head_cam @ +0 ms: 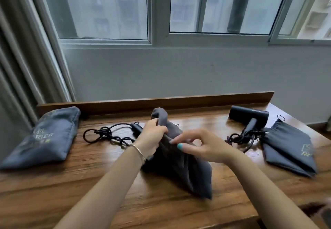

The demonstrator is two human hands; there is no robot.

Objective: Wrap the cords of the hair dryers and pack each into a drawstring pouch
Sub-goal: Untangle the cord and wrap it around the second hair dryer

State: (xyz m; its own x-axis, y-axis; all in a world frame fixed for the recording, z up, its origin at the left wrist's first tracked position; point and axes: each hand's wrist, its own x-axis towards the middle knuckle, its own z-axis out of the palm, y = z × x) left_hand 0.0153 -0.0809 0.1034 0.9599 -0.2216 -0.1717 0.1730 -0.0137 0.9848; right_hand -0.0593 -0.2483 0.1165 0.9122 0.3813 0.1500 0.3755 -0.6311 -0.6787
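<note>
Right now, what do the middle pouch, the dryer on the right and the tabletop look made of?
Middle pouch: soft dark grey woven fabric, matte; it folds and bunches under the left hand.
Dryer on the right: probably black plastic, matte with a faint sheen.
Tabletop: wood or wood-look laminate, glossy; grain and window reflections show.

- Bare table [111, 175] wood spans the lower left of the frame, between the filled pouch [44, 137] at the left edge and the centre pouch [186, 168].
- A tangled cord [107, 134] lies left of centre, blocking the strip behind that bare wood.
- Both hands crowd the centre: left hand [152, 137] grips the centre pouch, right hand [200, 144] hovers over it.
- At centre right, a hair dryer [249, 117] with coiled cord touches a flat pouch [290, 150].
- A narrow bare strip runs between the centre pouch and that coiled cord.
- A raised wooden ledge [161, 101] closes the table's far edge.
</note>
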